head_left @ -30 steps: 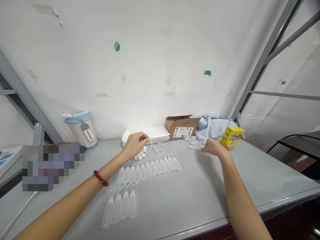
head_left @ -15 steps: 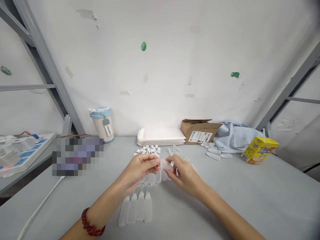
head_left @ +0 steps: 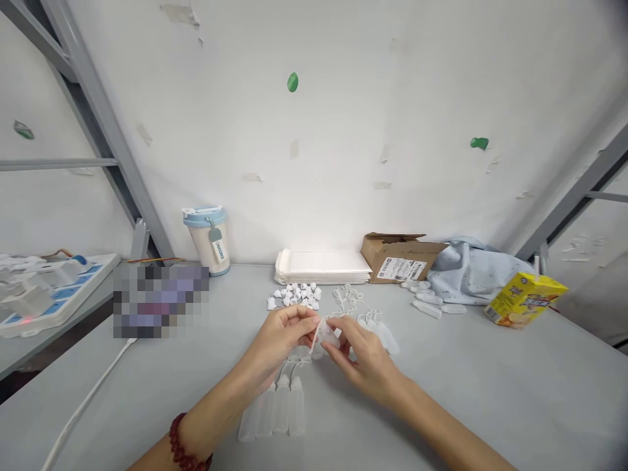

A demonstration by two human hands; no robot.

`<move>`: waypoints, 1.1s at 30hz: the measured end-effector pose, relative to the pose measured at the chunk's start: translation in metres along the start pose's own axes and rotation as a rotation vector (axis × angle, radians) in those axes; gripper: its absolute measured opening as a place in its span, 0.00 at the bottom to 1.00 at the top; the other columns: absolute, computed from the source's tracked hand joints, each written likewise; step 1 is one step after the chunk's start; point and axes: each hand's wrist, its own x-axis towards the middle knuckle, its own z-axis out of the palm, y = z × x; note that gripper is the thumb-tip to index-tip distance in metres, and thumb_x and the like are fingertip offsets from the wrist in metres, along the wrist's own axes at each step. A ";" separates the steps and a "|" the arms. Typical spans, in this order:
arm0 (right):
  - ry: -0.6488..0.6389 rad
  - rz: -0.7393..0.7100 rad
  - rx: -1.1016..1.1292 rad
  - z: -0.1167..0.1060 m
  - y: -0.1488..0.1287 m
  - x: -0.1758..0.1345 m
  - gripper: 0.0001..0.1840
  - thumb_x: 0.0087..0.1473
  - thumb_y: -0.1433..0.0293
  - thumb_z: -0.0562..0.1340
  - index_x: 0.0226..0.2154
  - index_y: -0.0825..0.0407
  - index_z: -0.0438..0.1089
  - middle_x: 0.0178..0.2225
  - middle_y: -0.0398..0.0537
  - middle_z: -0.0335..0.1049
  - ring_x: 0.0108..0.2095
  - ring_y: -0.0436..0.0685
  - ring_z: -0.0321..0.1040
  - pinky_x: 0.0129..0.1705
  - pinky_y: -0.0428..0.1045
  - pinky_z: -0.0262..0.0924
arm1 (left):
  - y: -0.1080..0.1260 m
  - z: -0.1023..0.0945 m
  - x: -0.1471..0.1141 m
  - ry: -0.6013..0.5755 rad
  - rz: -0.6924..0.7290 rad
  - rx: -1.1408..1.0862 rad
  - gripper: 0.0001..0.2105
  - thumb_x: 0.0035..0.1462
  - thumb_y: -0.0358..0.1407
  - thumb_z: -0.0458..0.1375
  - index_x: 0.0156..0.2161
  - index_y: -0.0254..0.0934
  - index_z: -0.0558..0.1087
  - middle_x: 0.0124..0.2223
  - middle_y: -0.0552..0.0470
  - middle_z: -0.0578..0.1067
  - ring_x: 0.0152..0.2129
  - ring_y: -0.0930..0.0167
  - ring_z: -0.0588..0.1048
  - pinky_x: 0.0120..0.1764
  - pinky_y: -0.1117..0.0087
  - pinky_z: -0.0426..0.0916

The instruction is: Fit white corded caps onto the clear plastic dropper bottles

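My left hand [head_left: 289, 332] pinches a thin white cord [head_left: 314, 340], whose end hangs below the fingertips. Close beside it, my right hand [head_left: 367, 348] grips a small translucent plastic bottle [head_left: 328, 335] between thumb and fingers. Whether the cord is joined to this bottle I cannot tell. In front of my left wrist lie several translucent bottles with cords [head_left: 281, 407], side by side. More such bottles show partly under my hands. To the right, behind my right hand, is another group of corded bottles [head_left: 388, 337].
Beyond my hands are a pile of white caps [head_left: 297, 296] and tangled white cords [head_left: 346, 297]. Farther back stand white envelopes [head_left: 324, 267], a cardboard box [head_left: 405, 260] and a cup [head_left: 209, 242]. Loose bottles [head_left: 426, 309], a cloth [head_left: 473, 271] and a yellow drink carton [head_left: 524, 301] lie right.
The view has shifted slightly, moving the scene to the right. My hands stay close together, and the white cord now shows more plainly beside the held bottle.
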 end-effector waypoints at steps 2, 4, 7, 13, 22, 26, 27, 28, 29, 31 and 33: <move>-0.012 0.001 0.006 0.000 0.000 -0.001 0.11 0.57 0.71 0.53 0.45 0.51 0.55 0.32 0.47 0.65 0.22 0.47 0.61 0.25 0.45 0.58 | -0.002 0.000 0.001 -0.011 -0.008 -0.013 0.07 0.52 0.37 0.57 0.29 0.33 0.71 0.25 0.54 0.69 0.24 0.75 0.67 0.33 0.73 0.64; -0.021 0.020 0.030 0.001 0.000 -0.002 0.14 0.57 0.71 0.53 0.47 0.51 0.55 0.34 0.48 0.65 0.22 0.47 0.61 0.25 0.44 0.59 | -0.004 -0.001 0.001 -0.027 -0.014 -0.028 0.08 0.52 0.37 0.57 0.30 0.33 0.71 0.25 0.54 0.69 0.24 0.75 0.67 0.32 0.73 0.64; -0.015 0.036 0.070 0.000 -0.002 -0.001 0.21 0.57 0.71 0.52 0.53 0.51 0.50 0.36 0.49 0.66 0.22 0.47 0.60 0.24 0.44 0.59 | -0.005 -0.001 0.002 -0.036 -0.021 -0.030 0.08 0.53 0.37 0.56 0.31 0.33 0.71 0.25 0.54 0.68 0.23 0.75 0.67 0.32 0.73 0.64; -0.044 0.155 0.258 -0.003 -0.008 0.003 0.18 0.57 0.69 0.53 0.51 0.52 0.58 0.33 0.48 0.67 0.24 0.48 0.62 0.27 0.45 0.60 | -0.004 -0.001 -0.002 0.027 0.173 0.296 0.10 0.55 0.40 0.54 0.32 0.36 0.73 0.28 0.54 0.71 0.26 0.73 0.68 0.32 0.73 0.64; -0.258 0.441 0.923 -0.006 -0.019 0.012 0.19 0.55 0.62 0.56 0.49 0.51 0.63 0.38 0.50 0.67 0.30 0.54 0.71 0.28 0.47 0.64 | -0.013 -0.004 -0.021 0.162 0.426 0.777 0.11 0.58 0.36 0.51 0.28 0.38 0.72 0.26 0.55 0.72 0.25 0.73 0.69 0.29 0.73 0.63; -0.320 0.451 1.121 -0.006 -0.018 0.013 0.19 0.54 0.61 0.58 0.47 0.51 0.64 0.38 0.51 0.69 0.32 0.55 0.72 0.29 0.47 0.64 | -0.017 -0.008 -0.031 0.242 0.593 0.923 0.07 0.58 0.34 0.51 0.36 0.38 0.71 0.33 0.51 0.73 0.32 0.70 0.70 0.34 0.69 0.66; -0.326 0.461 1.159 -0.006 -0.017 0.013 0.19 0.54 0.62 0.58 0.48 0.51 0.64 0.38 0.51 0.69 0.33 0.54 0.72 0.31 0.48 0.65 | -0.017 -0.008 -0.033 0.245 0.664 0.969 0.07 0.58 0.33 0.52 0.40 0.38 0.70 0.37 0.49 0.72 0.36 0.68 0.70 0.37 0.67 0.67; -0.332 0.472 1.196 -0.007 -0.016 0.013 0.19 0.54 0.62 0.58 0.48 0.51 0.64 0.39 0.51 0.69 0.33 0.54 0.71 0.32 0.48 0.65 | -0.017 -0.009 -0.036 0.233 0.732 1.016 0.08 0.57 0.33 0.53 0.43 0.37 0.68 0.41 0.47 0.71 0.40 0.66 0.68 0.40 0.65 0.66; -0.342 0.481 1.231 -0.008 -0.014 0.013 0.20 0.54 0.63 0.59 0.48 0.51 0.63 0.39 0.51 0.70 0.34 0.54 0.71 0.33 0.48 0.66 | -0.018 -0.009 -0.038 0.209 0.790 1.062 0.11 0.56 0.33 0.54 0.45 0.37 0.67 0.44 0.46 0.70 0.43 0.65 0.67 0.43 0.63 0.66; -0.393 0.501 1.287 -0.009 -0.012 0.012 0.20 0.54 0.64 0.60 0.49 0.52 0.63 0.39 0.51 0.70 0.34 0.53 0.70 0.33 0.48 0.66 | -0.019 -0.008 -0.043 0.152 0.862 1.144 0.15 0.55 0.32 0.55 0.49 0.36 0.64 0.49 0.44 0.69 0.47 0.63 0.64 0.47 0.60 0.64; -0.475 0.521 1.336 -0.011 -0.011 0.011 0.20 0.53 0.65 0.60 0.49 0.52 0.63 0.38 0.51 0.70 0.32 0.51 0.70 0.32 0.47 0.66 | -0.022 -0.007 -0.048 0.119 0.903 1.208 0.19 0.54 0.32 0.57 0.52 0.35 0.62 0.51 0.43 0.68 0.49 0.61 0.62 0.48 0.58 0.64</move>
